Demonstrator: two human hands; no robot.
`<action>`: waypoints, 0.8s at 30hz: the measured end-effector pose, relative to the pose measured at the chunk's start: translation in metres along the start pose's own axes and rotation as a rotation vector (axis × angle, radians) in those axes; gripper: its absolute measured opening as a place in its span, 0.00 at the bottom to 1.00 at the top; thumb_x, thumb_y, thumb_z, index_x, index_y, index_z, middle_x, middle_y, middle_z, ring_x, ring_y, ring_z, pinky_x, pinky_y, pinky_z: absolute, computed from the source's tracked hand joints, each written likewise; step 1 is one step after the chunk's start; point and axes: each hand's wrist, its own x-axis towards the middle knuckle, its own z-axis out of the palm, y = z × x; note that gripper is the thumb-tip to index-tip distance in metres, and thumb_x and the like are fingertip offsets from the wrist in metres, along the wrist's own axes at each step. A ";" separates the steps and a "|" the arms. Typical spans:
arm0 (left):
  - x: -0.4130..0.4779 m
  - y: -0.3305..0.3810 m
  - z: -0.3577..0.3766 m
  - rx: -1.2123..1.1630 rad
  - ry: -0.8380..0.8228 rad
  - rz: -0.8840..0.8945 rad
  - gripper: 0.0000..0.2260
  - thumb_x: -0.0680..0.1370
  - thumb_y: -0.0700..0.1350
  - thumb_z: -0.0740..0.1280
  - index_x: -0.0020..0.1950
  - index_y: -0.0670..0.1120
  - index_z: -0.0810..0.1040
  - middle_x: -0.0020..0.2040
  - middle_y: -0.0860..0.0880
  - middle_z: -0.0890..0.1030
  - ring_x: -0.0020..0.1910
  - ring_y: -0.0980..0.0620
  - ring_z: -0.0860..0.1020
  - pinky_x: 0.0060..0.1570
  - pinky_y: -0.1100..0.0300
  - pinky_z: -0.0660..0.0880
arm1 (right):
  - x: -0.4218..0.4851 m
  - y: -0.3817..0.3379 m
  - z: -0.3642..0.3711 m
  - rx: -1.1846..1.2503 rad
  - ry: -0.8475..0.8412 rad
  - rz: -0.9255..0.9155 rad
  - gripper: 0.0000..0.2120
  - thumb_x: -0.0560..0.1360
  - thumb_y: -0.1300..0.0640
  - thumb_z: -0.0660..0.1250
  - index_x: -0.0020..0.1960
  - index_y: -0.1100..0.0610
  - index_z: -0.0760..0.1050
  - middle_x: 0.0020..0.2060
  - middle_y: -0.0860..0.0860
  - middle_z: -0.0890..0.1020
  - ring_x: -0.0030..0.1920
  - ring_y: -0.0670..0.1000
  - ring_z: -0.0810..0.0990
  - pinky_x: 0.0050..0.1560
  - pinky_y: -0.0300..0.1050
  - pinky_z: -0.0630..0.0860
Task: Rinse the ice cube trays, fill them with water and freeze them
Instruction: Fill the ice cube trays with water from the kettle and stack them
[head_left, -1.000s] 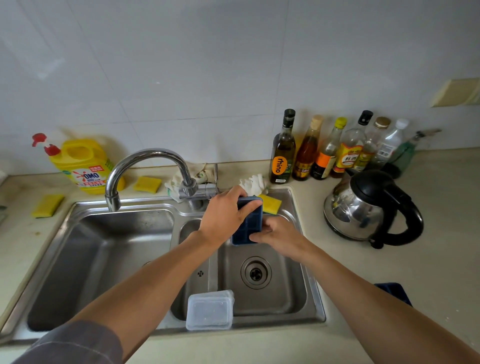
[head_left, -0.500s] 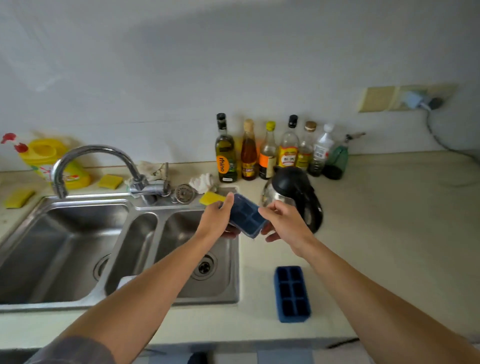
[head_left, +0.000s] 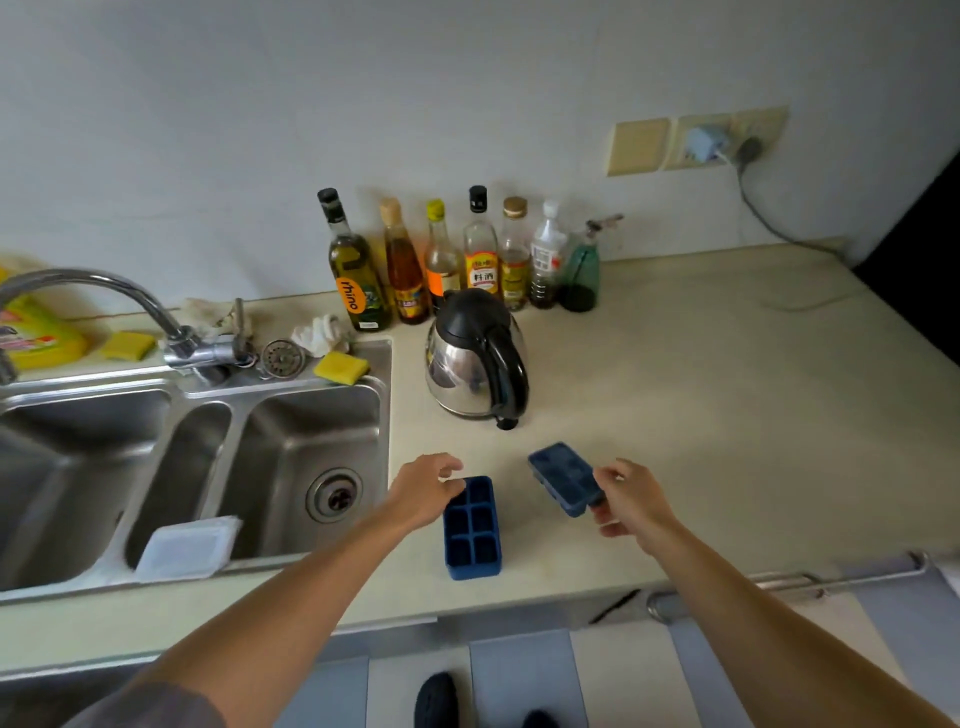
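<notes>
Two dark blue ice cube trays are on the right of the sink. One tray (head_left: 471, 527) lies flat on the beige counter (head_left: 701, 441), cells up, close to the front edge. My left hand (head_left: 427, 488) hovers at its far left corner with loosely curved fingers that touch the rim. My right hand (head_left: 631, 501) pinches the near end of the second tray (head_left: 562, 475), which is tilted and held just over the counter, in front of the kettle.
A steel kettle (head_left: 475, 358) stands behind the trays, with a row of bottles (head_left: 441, 260) along the wall. To the left is the double sink (head_left: 306, 467) with a faucet (head_left: 93, 291), a yellow sponge (head_left: 340, 367) and a clear plastic box (head_left: 184, 545).
Both hands came away from the sink to the counter on the right. My left hand let go of the carried tray and dropped to the tray lying on the counter; my right hand alone holds the other.
</notes>
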 end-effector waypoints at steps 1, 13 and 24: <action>-0.001 -0.004 0.003 0.001 -0.010 0.004 0.13 0.81 0.44 0.67 0.65 0.46 0.80 0.63 0.47 0.82 0.61 0.48 0.79 0.61 0.55 0.74 | 0.004 0.007 0.001 -0.032 0.010 0.012 0.10 0.83 0.55 0.61 0.51 0.60 0.77 0.40 0.60 0.84 0.33 0.56 0.81 0.32 0.49 0.83; -0.013 -0.011 0.012 -0.385 0.212 -0.239 0.09 0.77 0.32 0.64 0.42 0.41 0.81 0.41 0.41 0.84 0.35 0.47 0.85 0.33 0.59 0.83 | 0.007 0.008 0.007 -0.528 0.166 -0.143 0.12 0.82 0.56 0.63 0.58 0.64 0.73 0.58 0.63 0.75 0.51 0.60 0.76 0.48 0.49 0.73; -0.022 -0.008 0.003 -0.282 0.099 -0.256 0.01 0.79 0.40 0.66 0.49 0.43 0.77 0.44 0.43 0.83 0.39 0.45 0.85 0.36 0.55 0.84 | -0.034 -0.033 0.070 -0.362 -0.206 -0.246 0.10 0.80 0.51 0.67 0.57 0.57 0.75 0.45 0.53 0.83 0.45 0.54 0.82 0.44 0.49 0.80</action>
